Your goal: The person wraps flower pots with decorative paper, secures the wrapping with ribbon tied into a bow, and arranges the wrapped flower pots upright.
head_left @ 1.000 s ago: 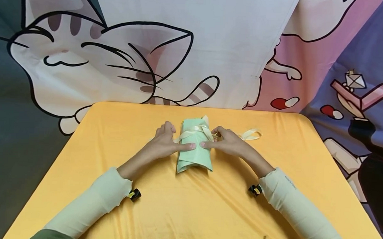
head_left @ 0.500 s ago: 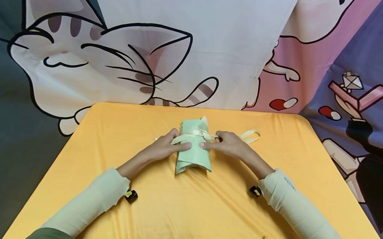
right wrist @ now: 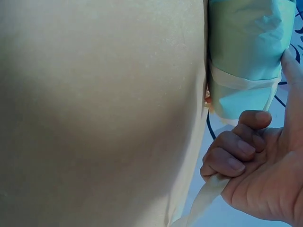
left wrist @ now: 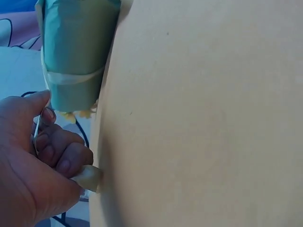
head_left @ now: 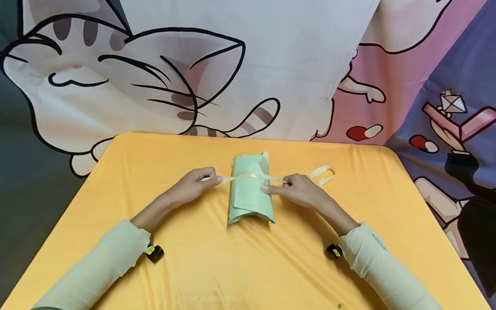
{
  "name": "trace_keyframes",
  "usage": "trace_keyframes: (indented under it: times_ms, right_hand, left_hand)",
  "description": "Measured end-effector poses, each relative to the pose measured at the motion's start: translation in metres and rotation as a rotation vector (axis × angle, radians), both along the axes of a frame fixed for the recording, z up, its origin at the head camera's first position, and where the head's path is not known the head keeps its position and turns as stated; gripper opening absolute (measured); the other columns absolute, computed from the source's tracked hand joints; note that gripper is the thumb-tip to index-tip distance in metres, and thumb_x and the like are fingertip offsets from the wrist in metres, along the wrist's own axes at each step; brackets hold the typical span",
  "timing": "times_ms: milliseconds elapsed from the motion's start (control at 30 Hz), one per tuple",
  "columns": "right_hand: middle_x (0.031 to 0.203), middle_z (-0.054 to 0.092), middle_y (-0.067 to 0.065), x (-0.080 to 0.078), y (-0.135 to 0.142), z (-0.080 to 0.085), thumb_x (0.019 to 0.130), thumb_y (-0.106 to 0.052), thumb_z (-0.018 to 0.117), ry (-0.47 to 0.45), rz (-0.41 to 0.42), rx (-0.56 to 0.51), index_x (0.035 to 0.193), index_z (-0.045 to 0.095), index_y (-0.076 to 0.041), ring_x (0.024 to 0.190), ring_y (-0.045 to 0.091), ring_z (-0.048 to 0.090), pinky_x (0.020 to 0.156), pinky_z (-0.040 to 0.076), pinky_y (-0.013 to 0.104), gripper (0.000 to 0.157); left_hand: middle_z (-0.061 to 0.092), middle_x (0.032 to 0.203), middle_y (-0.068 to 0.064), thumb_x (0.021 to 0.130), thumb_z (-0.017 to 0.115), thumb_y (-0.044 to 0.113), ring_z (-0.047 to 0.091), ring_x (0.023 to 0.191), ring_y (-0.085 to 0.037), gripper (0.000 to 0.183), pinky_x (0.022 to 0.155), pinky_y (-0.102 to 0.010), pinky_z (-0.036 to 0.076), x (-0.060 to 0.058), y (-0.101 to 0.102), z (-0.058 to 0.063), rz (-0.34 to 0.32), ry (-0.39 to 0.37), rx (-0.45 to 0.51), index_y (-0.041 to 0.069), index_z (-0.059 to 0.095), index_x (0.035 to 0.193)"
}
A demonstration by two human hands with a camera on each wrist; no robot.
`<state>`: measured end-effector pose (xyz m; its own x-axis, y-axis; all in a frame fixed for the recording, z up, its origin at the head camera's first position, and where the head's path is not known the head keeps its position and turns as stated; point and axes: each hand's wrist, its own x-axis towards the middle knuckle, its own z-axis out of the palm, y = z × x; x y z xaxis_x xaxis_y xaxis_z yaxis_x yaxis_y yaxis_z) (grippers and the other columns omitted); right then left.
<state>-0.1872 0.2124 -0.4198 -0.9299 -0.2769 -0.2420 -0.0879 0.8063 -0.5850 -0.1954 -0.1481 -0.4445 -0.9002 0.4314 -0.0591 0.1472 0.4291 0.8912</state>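
Note:
A light green paper-wrapped bundle [head_left: 252, 201] lies on the yellow cloth, with small yellow bits showing at its far end. Around its middle runs a cream ribbon [head_left: 251, 174], crossed on top. My left hand [head_left: 194, 186], apart from the bundle, pinches one ribbon end between thumb and curled fingers; a short tail [left wrist: 89, 178] sticks out below them in the left wrist view. On the other side my right hand [head_left: 303, 190] grips the opposite end in curled fingers, its thumb extended against the bundle. The ribbon stretches nearly straight between both hands.
The yellow cloth [head_left: 227, 273] covers the table, with a few creases. A looped ribbon tail [head_left: 324, 173] lies beyond the right hand. Behind the table's far edge hangs a backdrop [head_left: 300, 61] with cartoon drawings.
The left hand has moved left, off the bundle, and now pulls the ribbon end outward. The right fingers have curled in around theirs. The ribbon crossing has drawn flatter and tighter.

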Motion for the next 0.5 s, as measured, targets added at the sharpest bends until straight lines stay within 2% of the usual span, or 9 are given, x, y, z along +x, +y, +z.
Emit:
trace_keyframes:
  times_ms: [100,333,500]
  right_hand:
    - [0.065,0.035,-0.007,0.000,0.003,-0.001,0.095,-0.087,0.066,-0.012,0.020,-0.022,0.072,0.044,-0.019,0.061,0.012,0.030,0.060,0.030,0.029,0.075]
    - [0.069,0.039,-0.004,-0.001,0.010,-0.004,0.114,-0.075,0.041,0.014,0.096,-0.039,0.078,0.051,-0.017,0.064,0.015,0.036,0.066,0.037,0.034,0.070]
    - [0.067,0.038,-0.005,-0.001,0.013,-0.010,0.118,-0.067,0.041,0.047,0.119,-0.025,0.076,0.051,-0.018,0.062,0.014,0.035,0.066,0.037,0.032,0.065]
  left_hand:
    - [0.041,0.086,-0.001,0.117,0.064,0.037,0.042,0.084,-0.024,0.040,0.085,-0.039,0.037,-0.001,-0.006,0.002,0.003,0.020,-0.022,0.005,0.056,0.093]
    - [0.040,0.081,0.000,0.116,0.064,0.039,0.041,0.078,-0.022,0.044,0.080,-0.035,0.035,0.000,-0.019,0.002,0.027,0.032,-0.086,0.003,0.056,0.093]
    - [0.042,0.078,0.001,0.117,0.063,0.039,0.043,0.075,-0.021,0.043,0.077,-0.033,0.037,0.001,-0.024,0.000,0.018,0.062,-0.130,0.005,0.059,0.092]
